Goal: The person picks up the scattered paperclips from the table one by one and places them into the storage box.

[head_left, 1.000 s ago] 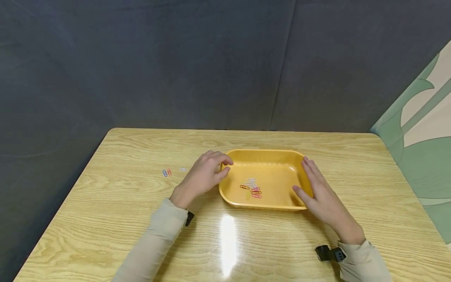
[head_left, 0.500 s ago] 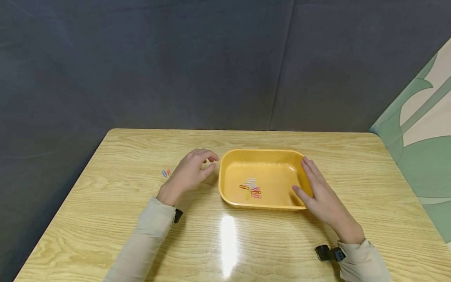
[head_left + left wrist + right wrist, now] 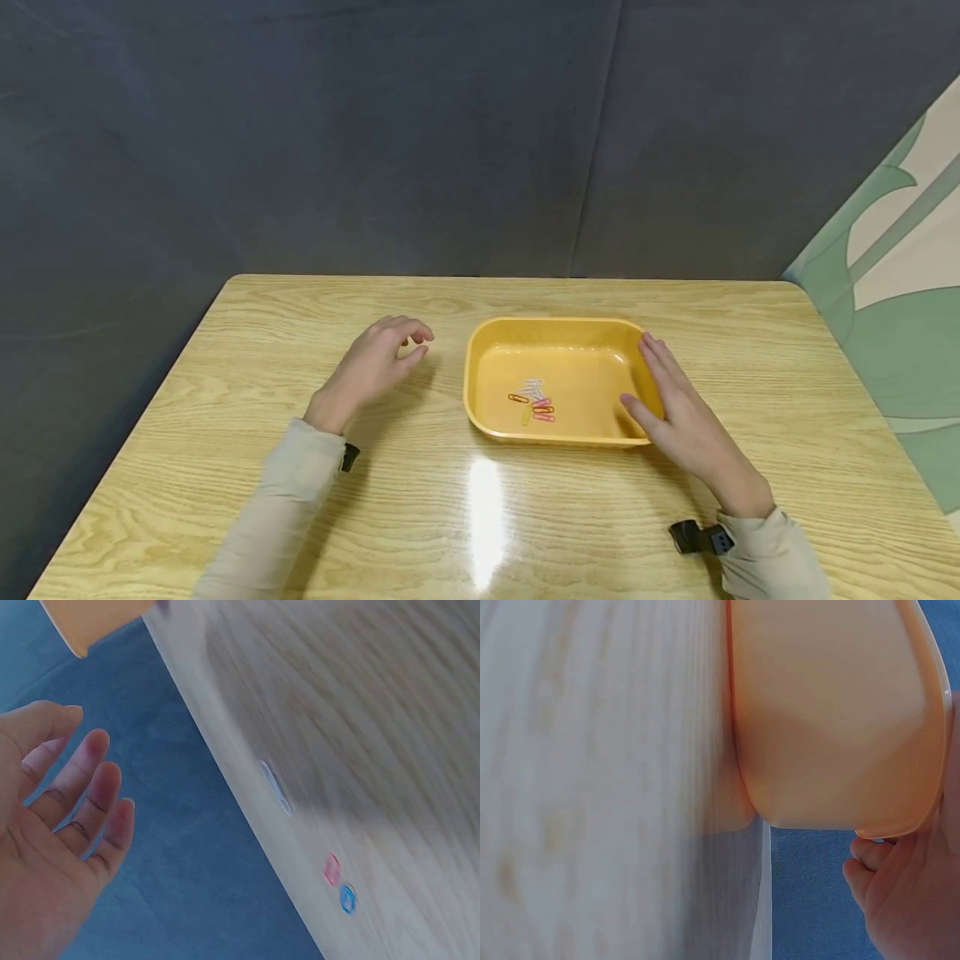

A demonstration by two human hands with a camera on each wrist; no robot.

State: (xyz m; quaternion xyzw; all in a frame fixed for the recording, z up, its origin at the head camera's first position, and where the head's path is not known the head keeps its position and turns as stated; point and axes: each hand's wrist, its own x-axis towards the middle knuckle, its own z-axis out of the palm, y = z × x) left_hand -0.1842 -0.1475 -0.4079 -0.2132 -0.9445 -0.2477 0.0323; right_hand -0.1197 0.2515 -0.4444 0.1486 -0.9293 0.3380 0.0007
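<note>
A yellow plastic tray (image 3: 558,440) sits on the table with several coloured paper clips (image 3: 542,408) in its left half. To the left of the tray, my left hand (image 3: 375,358) hovers over the table with loosely bent fingers and nothing in them. Below it, the left wrist view shows a white paper clip (image 3: 276,787), a red paper clip (image 3: 331,870) and a blue paper clip (image 3: 347,898); the hand covers these in the head view. At the tray's right end my right hand (image 3: 690,429) holds the rim, thumb over the inside, other fingers along the outer side.
The wood-grain table (image 3: 480,517) ends at a dark padded partition (image 3: 420,167) behind. A wall with green leaf shapes (image 3: 907,333) stands at the right. Black wrist straps are on both arms.
My left hand has moved left from the tray's left rim to above the loose paper clips, which it now hides in the head view. The right hand and the tray stay put.
</note>
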